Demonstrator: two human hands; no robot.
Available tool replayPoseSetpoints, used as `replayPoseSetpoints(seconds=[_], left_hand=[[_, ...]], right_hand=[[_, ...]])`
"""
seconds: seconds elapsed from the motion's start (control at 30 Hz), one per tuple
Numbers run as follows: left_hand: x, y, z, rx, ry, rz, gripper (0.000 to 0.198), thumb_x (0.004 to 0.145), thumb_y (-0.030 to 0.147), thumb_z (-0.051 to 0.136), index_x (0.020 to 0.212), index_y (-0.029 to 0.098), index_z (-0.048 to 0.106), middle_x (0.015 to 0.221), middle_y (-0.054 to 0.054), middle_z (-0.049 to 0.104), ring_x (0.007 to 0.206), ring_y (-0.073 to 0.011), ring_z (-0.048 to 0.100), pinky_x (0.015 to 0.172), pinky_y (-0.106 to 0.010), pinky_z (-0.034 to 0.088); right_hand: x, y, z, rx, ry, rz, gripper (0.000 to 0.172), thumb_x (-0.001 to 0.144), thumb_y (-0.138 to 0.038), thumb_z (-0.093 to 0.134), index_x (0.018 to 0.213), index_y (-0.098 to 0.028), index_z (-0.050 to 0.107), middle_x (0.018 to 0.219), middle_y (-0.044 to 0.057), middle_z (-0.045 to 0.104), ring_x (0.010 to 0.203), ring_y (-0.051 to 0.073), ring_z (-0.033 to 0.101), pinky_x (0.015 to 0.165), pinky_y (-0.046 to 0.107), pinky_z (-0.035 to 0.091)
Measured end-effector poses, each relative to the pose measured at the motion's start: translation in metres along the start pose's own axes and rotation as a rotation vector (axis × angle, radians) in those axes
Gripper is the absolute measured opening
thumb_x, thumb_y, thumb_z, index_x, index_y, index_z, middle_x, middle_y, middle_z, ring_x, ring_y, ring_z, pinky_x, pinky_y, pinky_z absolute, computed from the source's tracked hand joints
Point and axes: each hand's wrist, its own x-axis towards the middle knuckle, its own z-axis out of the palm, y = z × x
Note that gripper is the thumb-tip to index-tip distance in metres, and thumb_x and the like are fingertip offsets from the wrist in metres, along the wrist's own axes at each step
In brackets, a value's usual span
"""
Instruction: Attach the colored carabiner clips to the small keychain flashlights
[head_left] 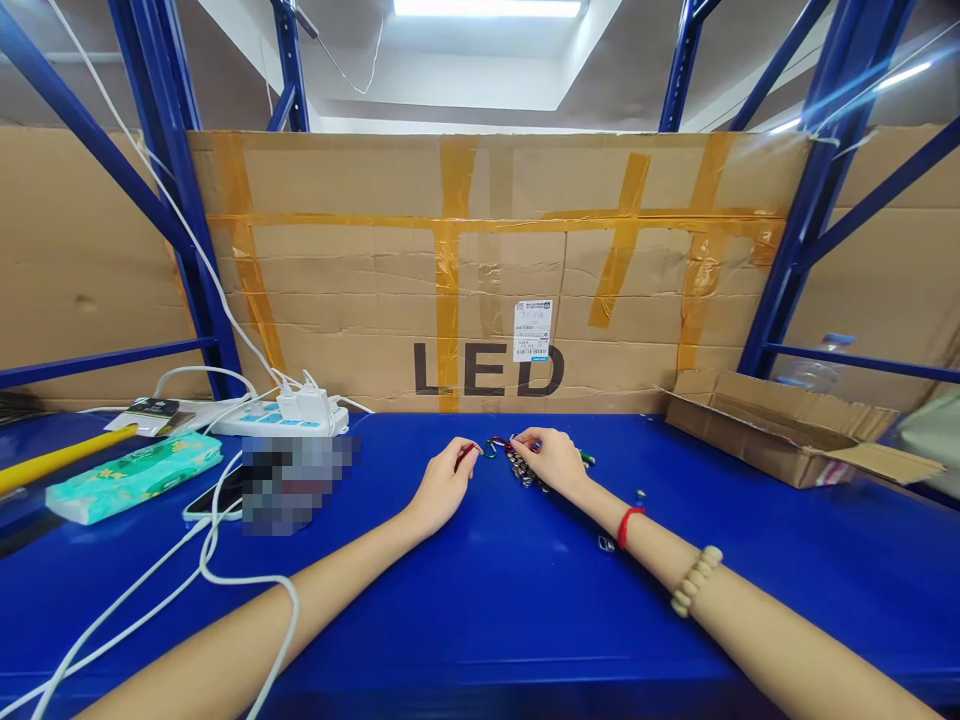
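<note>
Both hands work on the blue table (pixel 487 610) just in front of the cardboard (pixel 495 270) marked LED, below its letters E and D. The left hand (pixel 444 487) lies palm down, its fingers curled in; thumb and forefinger are closed in a pinch on a thin red clip (pixel 467 455) that pokes out past the fingertips. The other fingers are folded under, not spread.

The right hand (pixel 553 461) faces it, a narrow gap between the two. Its fingers are bent and drawn together, the tips pinched at the top of a pile (pixel 523 469) of small metal clips; which piece they grip is too small to tell. A teal ring (pixel 490 447) sits between the two hands, touching the pile. A loose clip (pixel 606 543) lies further from the cardboard, beside the right wrist.

Toward the cardboard's left end are a power strip (pixel 300 416), a tissue pack (pixel 135 478) and white cables (pixel 225 575); off its right end stands an open box (pixel 787 425)
</note>
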Motion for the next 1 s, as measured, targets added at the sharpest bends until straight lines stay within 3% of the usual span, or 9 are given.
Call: replayPoseSetpoints(seconds=[0.13, 0.33, 0.43, 0.53, 0.67, 0.73, 0.8, 0.87, 1.0], left_hand=[[0.001, -0.003, -0.002, 0.006, 0.012, -0.007, 0.023, 0.087, 0.034, 0.036, 0.087, 0.018, 0.053, 0.062, 0.003, 0.048, 0.062, -0.0137, 0.048, 0.062, -0.025, 0.036], [0.004, -0.007, -0.010, 0.012, 0.061, -0.011, 0.026, 0.087, 0.037, 0.033, 0.088, 0.018, 0.050, 0.061, 0.003, 0.047, 0.060, -0.0138, 0.047, 0.060, -0.025, 0.036], [0.005, -0.008, -0.010, 0.020, 0.070, -0.003, 0.028, 0.087, 0.039, 0.033, 0.087, 0.018, 0.050, 0.060, 0.003, 0.047, 0.058, -0.0140, 0.046, 0.057, -0.025, 0.035], [0.006, -0.008, -0.008, 0.020, 0.055, 0.016, 0.028, 0.086, 0.040, 0.034, 0.087, 0.018, 0.051, 0.060, 0.003, 0.048, 0.058, -0.0142, 0.047, 0.058, -0.025, 0.036], [0.006, -0.009, -0.007, 0.015, 0.058, 0.022, 0.026, 0.086, 0.040, 0.036, 0.087, 0.019, 0.052, 0.061, 0.003, 0.048, 0.059, -0.0140, 0.047, 0.059, -0.025, 0.036], [0.006, -0.009, -0.007, 0.010, 0.070, 0.016, 0.026, 0.086, 0.039, 0.036, 0.088, 0.019, 0.051, 0.061, 0.003, 0.048, 0.059, -0.0139, 0.047, 0.059, -0.025, 0.036], [0.005, -0.009, -0.008, 0.005, 0.076, 0.011, 0.025, 0.086, 0.039, 0.035, 0.088, 0.019, 0.051, 0.062, 0.003, 0.048, 0.059, -0.0138, 0.046, 0.059, -0.025, 0.036], [0.004, -0.008, -0.010, 0.000, 0.071, 0.009, 0.025, 0.086, 0.039, 0.036, 0.088, 0.019, 0.051, 0.062, 0.003, 0.048, 0.059, -0.0136, 0.046, 0.059, -0.024, 0.035], [0.002, -0.008, -0.013, -0.001, 0.067, 0.013, 0.025, 0.086, 0.039, 0.036, 0.089, 0.019, 0.051, 0.061, 0.003, 0.048, 0.059, -0.0136, 0.047, 0.059, -0.024, 0.035]], right_hand=[[0.007, 0.001, -0.010, -0.033, 0.043, -0.018, 0.029, 0.085, -0.041, 0.047, 0.088, -0.022, 0.068, 0.090, 0.002, 0.070, 0.079, 0.016, 0.063, 0.066, 0.024, 0.045], [0.008, 0.025, -0.075, -0.193, 0.142, 0.098, 0.045, 0.087, -0.052, 0.035, 0.104, -0.023, 0.064, 0.103, 0.007, 0.066, 0.094, 0.023, 0.061, 0.078, 0.034, 0.046], [-0.028, 0.060, -0.104, -0.299, 0.115, 0.176, 0.062, 0.078, -0.061, 0.041, 0.122, -0.019, 0.055, 0.123, 0.017, 0.055, 0.116, 0.037, 0.047, 0.094, 0.053, 0.035], [-0.080, 0.099, -0.117, -0.351, 0.026, 0.280, 0.063, 0.072, -0.066, 0.042, 0.113, -0.023, 0.063, 0.133, 0.019, 0.047, 0.127, 0.047, 0.029, 0.093, 0.071, 0.020], [-0.124, 0.127, -0.119, -0.312, -0.087, 0.273, 0.058, 0.075, -0.061, 0.039, 0.112, -0.024, 0.064, 0.139, 0.012, 0.041, 0.133, 0.040, 0.018, 0.103, 0.065, 0.008], [-0.124, 0.127, -0.114, -0.267, -0.099, 0.260, 0.064, 0.080, -0.059, 0.033, 0.128, -0.021, 0.052, 0.144, 0.011, 0.032, 0.136, 0.034, 0.013, 0.107, 0.059, 0.006], [-0.112, 0.120, -0.106, -0.208, -0.088, 0.264, 0.070, 0.085, -0.058, 0.024, 0.142, -0.018, 0.029, 0.148, 0.012, 0.023, 0.137, 0.030, 0.009, 0.107, 0.058, 0.008], [-0.093, 0.109, -0.097, -0.137, -0.078, 0.249, 0.070, 0.088, -0.059, 0.017, 0.146, -0.019, 0.015, 0.149, 0.010, 0.020, 0.137, 0.026, 0.009, 0.109, 0.053, 0.010], [-0.055, 0.088, -0.093, 0.003, -0.046, 0.172, 0.065, 0.092, -0.052, 0.004, 0.145, -0.018, 0.020, 0.149, 0.007, 0.023, 0.135, 0.018, 0.023, 0.109, 0.035, 0.024]])
